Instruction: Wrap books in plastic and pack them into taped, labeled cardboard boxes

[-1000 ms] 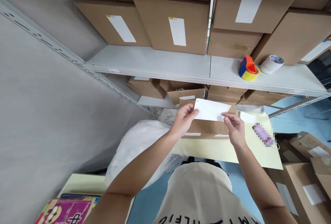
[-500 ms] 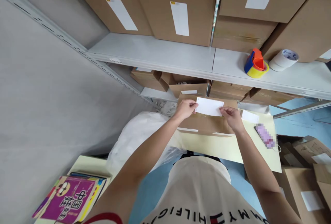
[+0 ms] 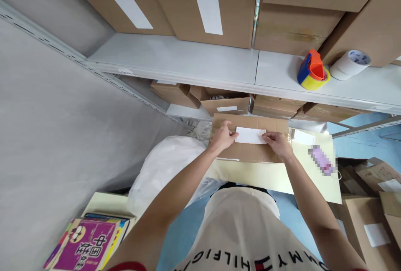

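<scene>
A white label lies level over the top of a brown cardboard box, and I cannot tell whether its middle touches the cardboard. My left hand grips the label's left end between thumb and finger, other fingers resting over the box top. At the right end, my right hand pinches the label's edge. The box stands on a pale yellow table. Right of the box, another white paper lies near a phone, which is blurred out.
Above the table runs a grey shelf with large cartons, a tape dispenser and white tape rolls. A white plastic bag bulges at left, books lie lower left, and open cartons stand at right.
Both hands have brought the label down and slightly towards me, closer to the box top. My left hand's fingers have spread over the cardboard. The camera view has shifted a little.
</scene>
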`<action>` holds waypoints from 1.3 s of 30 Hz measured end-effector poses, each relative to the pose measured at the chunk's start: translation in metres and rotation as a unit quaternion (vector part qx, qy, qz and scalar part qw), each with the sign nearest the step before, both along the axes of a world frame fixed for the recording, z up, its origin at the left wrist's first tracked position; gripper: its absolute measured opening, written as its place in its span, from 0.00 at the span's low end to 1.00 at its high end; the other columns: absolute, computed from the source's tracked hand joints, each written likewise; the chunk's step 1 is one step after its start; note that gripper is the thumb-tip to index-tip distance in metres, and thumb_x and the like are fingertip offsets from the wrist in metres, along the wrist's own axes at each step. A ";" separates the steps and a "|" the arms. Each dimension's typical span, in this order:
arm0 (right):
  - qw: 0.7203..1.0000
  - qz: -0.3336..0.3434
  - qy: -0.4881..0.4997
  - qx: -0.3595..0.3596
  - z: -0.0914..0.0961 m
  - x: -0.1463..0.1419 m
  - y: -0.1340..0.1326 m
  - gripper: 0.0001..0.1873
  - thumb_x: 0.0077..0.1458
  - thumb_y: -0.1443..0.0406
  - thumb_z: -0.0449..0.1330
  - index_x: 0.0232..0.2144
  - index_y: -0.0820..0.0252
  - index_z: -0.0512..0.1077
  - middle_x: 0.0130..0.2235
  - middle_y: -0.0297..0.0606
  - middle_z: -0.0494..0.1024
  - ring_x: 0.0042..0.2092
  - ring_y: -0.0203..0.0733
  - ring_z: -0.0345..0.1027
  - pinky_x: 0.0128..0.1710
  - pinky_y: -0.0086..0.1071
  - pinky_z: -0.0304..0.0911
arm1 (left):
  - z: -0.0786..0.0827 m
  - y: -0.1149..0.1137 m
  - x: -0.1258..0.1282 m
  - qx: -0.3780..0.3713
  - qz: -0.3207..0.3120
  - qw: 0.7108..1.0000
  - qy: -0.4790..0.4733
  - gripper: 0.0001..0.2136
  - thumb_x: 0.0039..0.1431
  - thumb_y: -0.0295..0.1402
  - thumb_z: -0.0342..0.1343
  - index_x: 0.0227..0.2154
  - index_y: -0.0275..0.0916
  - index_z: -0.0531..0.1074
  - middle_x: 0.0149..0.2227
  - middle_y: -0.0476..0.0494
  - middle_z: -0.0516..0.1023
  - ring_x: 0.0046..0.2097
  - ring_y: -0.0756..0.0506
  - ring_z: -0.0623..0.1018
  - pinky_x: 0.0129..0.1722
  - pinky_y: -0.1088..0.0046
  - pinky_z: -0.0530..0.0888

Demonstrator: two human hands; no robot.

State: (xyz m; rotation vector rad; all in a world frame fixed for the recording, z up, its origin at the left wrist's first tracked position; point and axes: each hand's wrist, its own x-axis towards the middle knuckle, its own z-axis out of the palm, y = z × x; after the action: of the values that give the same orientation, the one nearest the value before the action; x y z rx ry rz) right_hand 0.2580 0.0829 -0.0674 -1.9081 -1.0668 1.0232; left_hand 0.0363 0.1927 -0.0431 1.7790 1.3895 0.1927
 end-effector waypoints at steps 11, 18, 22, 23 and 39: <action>0.960 0.131 -0.249 -0.003 0.006 -0.006 -0.020 0.18 0.60 0.49 0.56 0.44 0.47 0.80 0.32 0.39 0.82 0.31 0.48 0.75 0.36 0.42 0.69 | -0.007 -0.008 -0.010 0.142 -0.062 0.978 0.136 0.25 0.56 0.40 0.61 0.54 0.37 0.66 0.39 0.38 0.82 0.45 0.35 0.81 0.43 0.63 0.73; 0.863 0.283 -0.413 0.072 0.023 -0.012 -0.023 0.32 0.60 0.43 0.53 0.57 0.53 0.73 0.63 0.52 0.67 0.61 0.64 0.62 0.56 0.57 0.60 | -0.011 -0.004 -0.008 0.292 -0.359 0.885 0.051 0.22 0.63 0.21 0.43 0.56 0.40 0.71 0.65 0.39 0.66 0.68 0.40 0.62 0.64 0.57 0.61; 0.846 0.371 -0.372 0.091 0.025 -0.014 -0.004 0.38 0.64 0.43 0.44 0.66 0.61 0.61 0.68 0.53 0.60 0.69 0.59 0.52 0.65 0.57 0.49 | -0.013 0.002 0.000 0.260 -0.432 0.862 0.056 0.25 0.63 0.24 0.44 0.63 0.36 0.63 0.68 0.38 0.61 0.69 0.41 0.59 0.67 0.59 0.55; 0.848 0.383 -0.359 0.080 0.024 -0.012 0.000 0.39 0.65 0.43 0.43 0.67 0.63 0.58 0.68 0.54 0.60 0.69 0.57 0.52 0.66 0.57 0.48 | -0.012 0.004 0.000 0.251 -0.434 0.863 0.060 0.26 0.64 0.27 0.44 0.65 0.36 0.61 0.68 0.37 0.61 0.69 0.41 0.60 0.67 0.59 0.55; 0.776 0.452 -0.424 0.113 -0.001 0.028 -0.042 0.36 0.64 0.44 0.50 0.68 0.50 0.56 0.71 0.46 0.53 0.70 0.56 0.50 0.66 0.60 0.44 | -0.020 0.023 -0.042 0.228 -0.562 0.794 0.044 0.39 0.50 0.53 0.63 0.65 0.53 0.60 0.72 0.33 0.47 0.71 0.28 0.51 0.65 0.37 0.43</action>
State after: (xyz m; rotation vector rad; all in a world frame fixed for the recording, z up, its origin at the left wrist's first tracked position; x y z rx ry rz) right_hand 0.2859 0.0409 -0.0687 -1.6113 -2.6625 0.3403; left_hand -0.0056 0.2155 -0.0633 2.7408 0.1207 -0.2295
